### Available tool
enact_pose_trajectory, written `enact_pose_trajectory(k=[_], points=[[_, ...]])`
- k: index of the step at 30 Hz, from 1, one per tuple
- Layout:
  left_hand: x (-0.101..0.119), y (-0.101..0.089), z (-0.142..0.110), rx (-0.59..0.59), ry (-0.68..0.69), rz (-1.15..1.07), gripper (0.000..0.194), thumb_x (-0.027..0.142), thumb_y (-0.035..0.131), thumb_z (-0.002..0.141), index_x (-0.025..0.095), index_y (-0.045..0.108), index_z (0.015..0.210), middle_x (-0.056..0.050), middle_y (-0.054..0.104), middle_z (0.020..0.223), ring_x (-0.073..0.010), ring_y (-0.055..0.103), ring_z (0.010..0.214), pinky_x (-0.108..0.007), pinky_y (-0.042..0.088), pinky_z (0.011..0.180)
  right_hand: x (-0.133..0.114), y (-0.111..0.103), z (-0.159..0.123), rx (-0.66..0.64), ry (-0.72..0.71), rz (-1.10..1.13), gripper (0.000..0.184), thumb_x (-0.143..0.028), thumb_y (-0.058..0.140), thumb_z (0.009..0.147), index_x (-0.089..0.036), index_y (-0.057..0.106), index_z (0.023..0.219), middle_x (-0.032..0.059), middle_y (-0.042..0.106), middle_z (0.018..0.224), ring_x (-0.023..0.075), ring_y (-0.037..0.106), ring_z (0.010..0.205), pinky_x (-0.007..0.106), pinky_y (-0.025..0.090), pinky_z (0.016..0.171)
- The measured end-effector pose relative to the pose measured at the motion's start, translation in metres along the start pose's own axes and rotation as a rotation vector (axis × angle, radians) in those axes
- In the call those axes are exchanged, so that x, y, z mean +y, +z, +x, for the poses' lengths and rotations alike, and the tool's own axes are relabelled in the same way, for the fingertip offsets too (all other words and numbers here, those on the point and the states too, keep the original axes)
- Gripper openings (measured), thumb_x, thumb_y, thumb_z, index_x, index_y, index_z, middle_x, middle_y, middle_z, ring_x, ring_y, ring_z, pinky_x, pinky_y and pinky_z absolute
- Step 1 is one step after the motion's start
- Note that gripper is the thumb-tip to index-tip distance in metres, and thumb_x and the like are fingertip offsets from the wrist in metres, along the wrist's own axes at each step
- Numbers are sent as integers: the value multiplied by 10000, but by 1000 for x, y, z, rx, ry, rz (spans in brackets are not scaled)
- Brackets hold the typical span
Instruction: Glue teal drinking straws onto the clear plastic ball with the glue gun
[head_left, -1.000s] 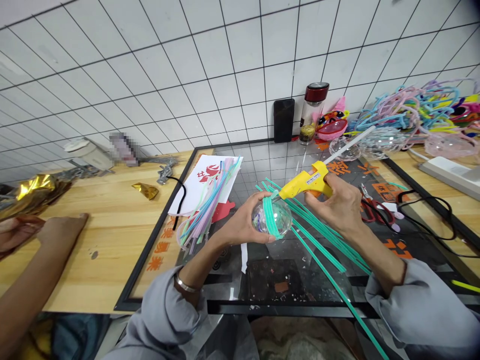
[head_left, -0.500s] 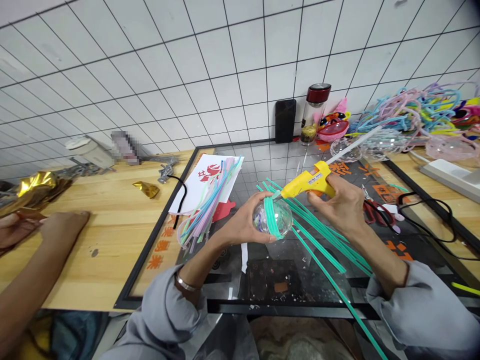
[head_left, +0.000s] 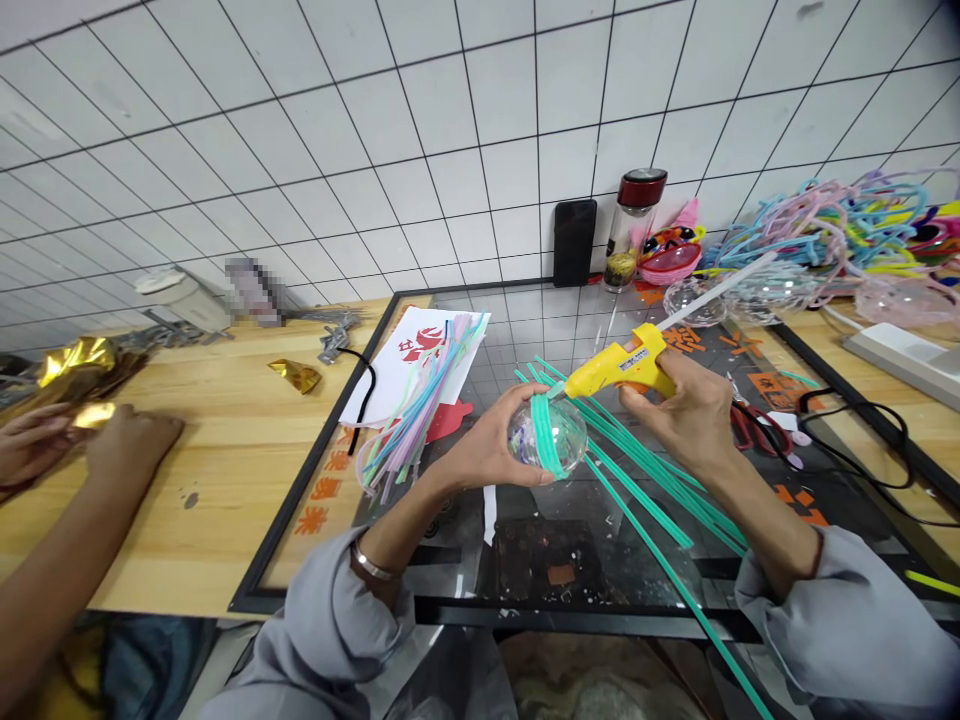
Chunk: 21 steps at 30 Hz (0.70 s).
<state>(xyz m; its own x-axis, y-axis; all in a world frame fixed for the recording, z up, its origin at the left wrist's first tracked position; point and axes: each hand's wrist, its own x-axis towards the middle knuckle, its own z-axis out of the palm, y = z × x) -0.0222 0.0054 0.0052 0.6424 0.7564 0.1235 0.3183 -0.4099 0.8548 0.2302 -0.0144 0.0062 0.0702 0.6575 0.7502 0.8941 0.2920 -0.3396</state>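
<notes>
The ball was cupped in the left grip above the table, probably to steady its green band. The glue gun was clasped in the right grip, nozzle at the band's top, presumably for aim.

The pistol-shaped bright yellow plastic glue gun bears a white label, and the straight, milky-white glue stick trails from it. The round, colourless, see-through plastic ball is crossed by a flat mint-green band with lengthwise stripes; the long, thin green strips match it. The loose bundle of slender pastel strips mixes sky blue, lilac, pink and pale green over a flat white paper sheet printed in red. The rolled grey fabric sleeves are plain. Square white wall tiles carry a dark grid.
</notes>
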Motion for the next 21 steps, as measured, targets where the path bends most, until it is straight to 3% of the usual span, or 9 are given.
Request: enact_pose_trajectory(k=[21], points=[[0, 0, -1, -3, -10, -19, 973, 312, 874, 564, 189, 392, 1400, -135, 466, 1439, -340, 463, 1330, -485, 362, 1150, -1, -1, 1, -7, -3, 8, 286, -353, 569, 766, -246, 338, 634, -17, 465, 568, 127, 385, 502, 285, 277, 523]])
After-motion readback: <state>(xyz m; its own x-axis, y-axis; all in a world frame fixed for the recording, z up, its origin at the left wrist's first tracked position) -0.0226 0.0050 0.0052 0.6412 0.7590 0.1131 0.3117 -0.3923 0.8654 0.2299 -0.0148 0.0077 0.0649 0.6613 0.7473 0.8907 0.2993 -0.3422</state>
